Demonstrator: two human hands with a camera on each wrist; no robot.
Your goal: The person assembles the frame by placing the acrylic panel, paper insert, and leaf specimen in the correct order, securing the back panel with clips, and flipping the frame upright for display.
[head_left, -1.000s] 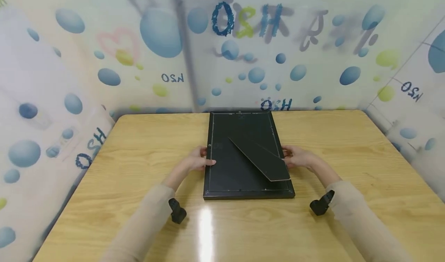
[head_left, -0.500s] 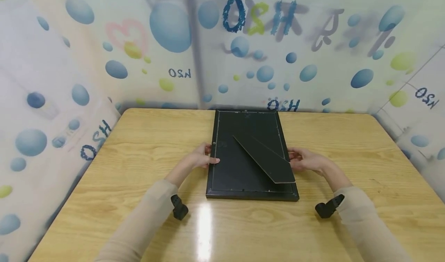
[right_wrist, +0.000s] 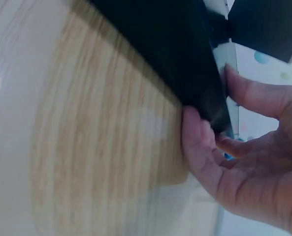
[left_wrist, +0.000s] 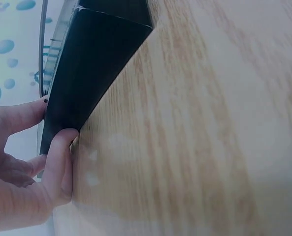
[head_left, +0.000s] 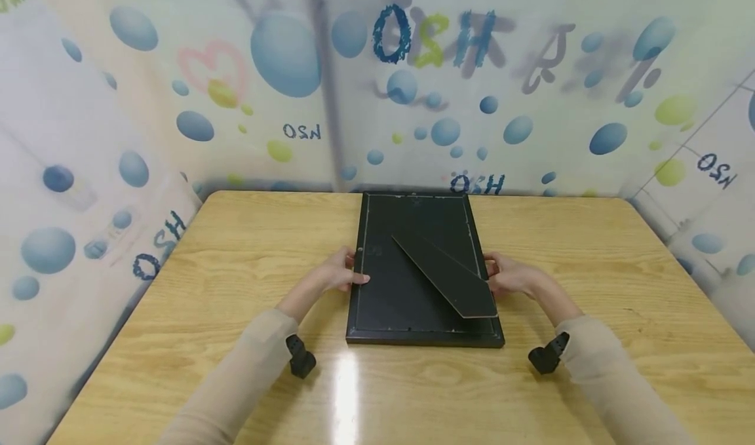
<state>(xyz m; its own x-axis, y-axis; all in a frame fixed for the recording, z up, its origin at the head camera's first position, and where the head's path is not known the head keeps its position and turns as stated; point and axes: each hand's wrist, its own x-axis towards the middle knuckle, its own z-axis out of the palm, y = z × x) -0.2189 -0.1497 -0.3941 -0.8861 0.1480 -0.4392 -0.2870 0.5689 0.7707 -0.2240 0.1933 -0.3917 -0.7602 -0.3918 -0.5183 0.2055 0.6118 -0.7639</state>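
A black picture frame point(head_left: 389, 301) lies back side up on the table, its easel stand point(head_left: 451, 278) sticking up at a slant from the backing. At its left edge my left hand point(head_left: 335, 271) grips the frame, thumb over the top. The left wrist view shows those fingers point(left_wrist: 59, 162) curled at the underside of the frame's side point(left_wrist: 96, 54). My right hand point(head_left: 512, 276) holds the opposite edge, partly hidden behind the stand in the head view. In the right wrist view its fingertips point(right_wrist: 192, 120) reach the frame's lower edge and the thumb lies on top.
The wooden table point(head_left: 259, 235) spreads out on both sides of the frame. Behind it stands a wall covering point(head_left: 236, 150) printed with blue and green bubbles. A dark wrist camera point(head_left: 302, 358) sits at the left cuff, another dark wrist camera point(head_left: 547, 354) at the right.
The head view shifted a little and partly back. Both hands keep their grip on the frame's edges, and the frame shows no clear movement on the table.
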